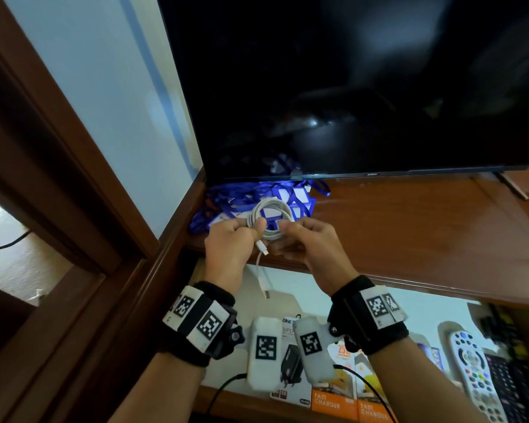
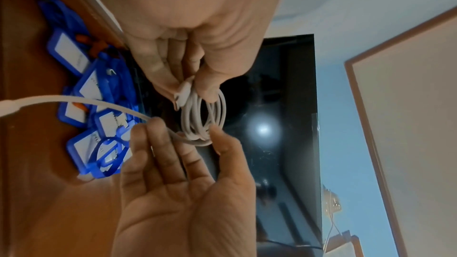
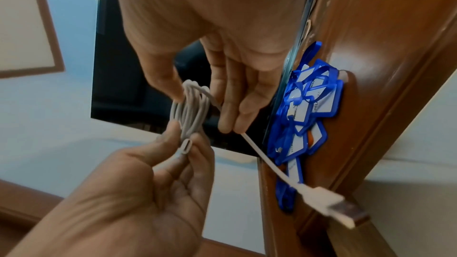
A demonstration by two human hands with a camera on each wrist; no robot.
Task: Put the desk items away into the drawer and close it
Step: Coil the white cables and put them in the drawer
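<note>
- The left hand has its grip closed on one side of a coiled white cable, thumb and fingers pinching the bundled loops together with the small connector, which pokes out between the fingertips.
- The right hand has its grip on the opposite side of the same coil: the thumb presses the loops from one side, and the fingers pinch the loose strand where it leaves the bundle.
- The coil stands between the two hands, held in the air above the front edge of the wooden worktop, touching nothing but the fingers.
- A free tail of the cable hangs down from the hands and ends in a flat metal plug, dangling over the open drawer.
- In the drawer, below the wrists, lie orange charger boxes, a black adapter and a white remote control.
- Just behind the coil on the worktop sits a heap of blue badge holders with blue lanyards, close under the lower edge of a dark television screen.
- Both wrists wear black straps carrying white blocks printed with square black markers.
</note>
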